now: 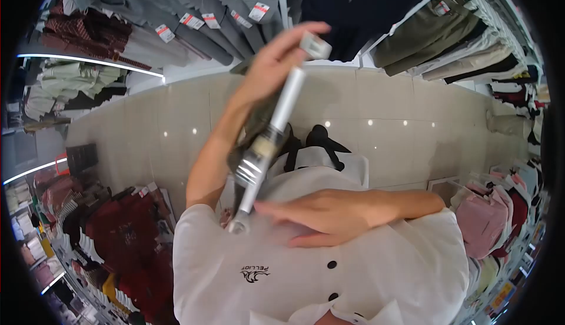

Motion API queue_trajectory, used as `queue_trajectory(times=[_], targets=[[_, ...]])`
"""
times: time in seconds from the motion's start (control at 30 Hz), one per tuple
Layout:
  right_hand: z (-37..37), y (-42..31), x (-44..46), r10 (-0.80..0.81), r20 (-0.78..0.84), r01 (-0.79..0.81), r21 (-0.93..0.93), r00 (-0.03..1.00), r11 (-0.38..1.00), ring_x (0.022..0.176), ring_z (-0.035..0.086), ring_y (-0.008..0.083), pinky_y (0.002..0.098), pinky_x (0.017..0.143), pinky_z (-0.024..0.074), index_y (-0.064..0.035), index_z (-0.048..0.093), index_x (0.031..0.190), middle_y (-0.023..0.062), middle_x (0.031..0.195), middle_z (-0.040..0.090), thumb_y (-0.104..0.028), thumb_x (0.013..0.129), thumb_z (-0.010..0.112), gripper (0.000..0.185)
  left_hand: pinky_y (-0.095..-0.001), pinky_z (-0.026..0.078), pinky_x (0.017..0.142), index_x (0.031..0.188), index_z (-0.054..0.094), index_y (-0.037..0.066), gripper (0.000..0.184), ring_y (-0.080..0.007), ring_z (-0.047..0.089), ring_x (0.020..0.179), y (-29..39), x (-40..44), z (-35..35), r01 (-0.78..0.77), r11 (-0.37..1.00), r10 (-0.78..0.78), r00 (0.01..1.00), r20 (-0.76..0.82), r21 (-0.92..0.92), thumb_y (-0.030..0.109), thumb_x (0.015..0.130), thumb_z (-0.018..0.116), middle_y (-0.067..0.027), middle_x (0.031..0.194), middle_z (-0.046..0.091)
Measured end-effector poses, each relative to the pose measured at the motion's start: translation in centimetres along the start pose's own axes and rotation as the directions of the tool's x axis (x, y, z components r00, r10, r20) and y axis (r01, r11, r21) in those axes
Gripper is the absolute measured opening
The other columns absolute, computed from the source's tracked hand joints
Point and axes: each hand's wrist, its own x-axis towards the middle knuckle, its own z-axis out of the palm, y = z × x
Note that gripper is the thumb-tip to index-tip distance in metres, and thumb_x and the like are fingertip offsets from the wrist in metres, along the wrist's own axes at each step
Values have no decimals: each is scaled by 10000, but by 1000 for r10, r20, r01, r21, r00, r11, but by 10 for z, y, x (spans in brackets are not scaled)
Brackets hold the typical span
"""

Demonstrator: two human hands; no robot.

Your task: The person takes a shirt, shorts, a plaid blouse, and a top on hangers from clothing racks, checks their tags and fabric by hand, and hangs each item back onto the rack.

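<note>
My left hand [279,60] is raised at the upper middle, its fingers closed round a small white block-like piece [316,45]. Slanting down from beneath that hand is a pale rod [287,98], with shiny, partly clear parts [253,166] lower along it. Dark olive cloth shows behind the rod; whether it is fixed to it, I cannot tell. My right hand [321,216] lies across in front of my white shirt [376,266], fingers stretched and thumb apart. Its blurred fingertips are at the rod's lower end; contact is unclear.
Grey clothes with tags [218,7] hang at the top left, a dark top [365,1] at the top middle, and olive trousers [424,31] at the top right. Red garments [126,237] are at the lower left, pink ones [482,219] at the right. Tiled floor [400,142] lies between.
</note>
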Motion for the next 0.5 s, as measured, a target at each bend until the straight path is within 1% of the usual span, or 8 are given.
queue_trajectory(times=[0.03, 0.07, 0.1, 0.13, 0.23, 0.27, 0.37, 0.5], targets=[[-7, 3, -15, -67, 39, 73, -165, 997, 984, 1024, 641, 329, 399, 890, 536, 9, 325, 1489, 208, 1168, 617, -196, 935, 665, 682, -285, 426, 1000, 1412, 517, 66, 429, -147, 540, 1144, -9, -8, 19, -22, 999, 18, 994, 112, 33, 75, 984, 541, -53, 1301, 571], [-15, 4, -30, -131, 87, 153, -315, 987, 937, 979, 658, 329, 394, 860, 551, 28, 438, 1433, 196, 1132, 642, -232, 938, 665, 604, -316, 443, 978, 1411, 507, 39, 418, -167, 543, 1142, -26, -17, 42, -60, 996, 46, 983, 176, 72, 151, 1010, 539, -55, 1270, 586], [-25, -2, -39, -91, 106, 120, -318, 990, 940, 991, 666, 303, 378, 837, 560, 27, 514, 1364, 185, 1165, 645, -237, 924, 682, 540, -340, 426, 1000, 1402, 523, 60, 402, -181, 540, 1147, -33, -26, 63, 137, 987, -108, 952, 285, -83, 102, 1003, 538, -68, 1289, 583], [-37, -10, -46, -50, 123, 87, -321, 991, 943, 1002, 674, 277, 362, 815, 569, 26, 590, 1294, 174, 1198, 648, -241, 910, 700, 480, -342, 428, 995, 1399, 530, 75, 395, -190, 539, 1149, -42, -32, 85, 128, 978, -64, 933, 354, -162, 107, 1005, 536, -75, 1285, 583], [-56, -15, -60, -90, 200, 118, -135, 976, 984, 1016, 681, 252, 328, 776, 578, 24, 619, 1232, 165, 1212, 655, -257, 879, 733, 465, -341, 424, 991, 1399, 537, 103, 387, -222, 530, 1155, -62, -47, 145, 195, 930, 5, 842, 540, -313, 148, 1014, 542, -104, 1267, 573], [-62, -14, -55, -137, 194, 161, -111, 971, 981, 1011, 687, 257, 310, 743, 582, 43, 657, 1148, 187, 1207, 658, -277, 858, 756, 443, -340, 420, 996, 1403, 534, 107, 390, -225, 525, 1164, -63, -53, 158, 261, 889, -7, 829, 560, -375, 153, 1016, 540, -107, 1275, 568], [-67, 6, -53, -185, 197, 204, -76, 963, 976, 924, 681, 215, 315, 723, 579, 12, 661, 1151, 156, 1146, 659, -275, 895, 704, 388, -339, 408, 1012, 1414, 523, 117, 395, -234, 511, 1192, -70, -67, 185, 419, 753, -25, 788, 615, -506, 165, 1022, 530, -117, 1299, 554], [-77, 24, -53, -161, 225, 166, -5, 961, 986, 967, 673, 226, 316, 754, 568, 9, 668, 1136, 155, 1144, 665, -275, 906, 695, 366, -335, 386, 1038, 1419, 489, 69, 403, -215, 486, 1231, -87, -88, 205, 541, 641, -51, 738, 673, -545, 179, 1032, 508, -110, 1326, 542]])
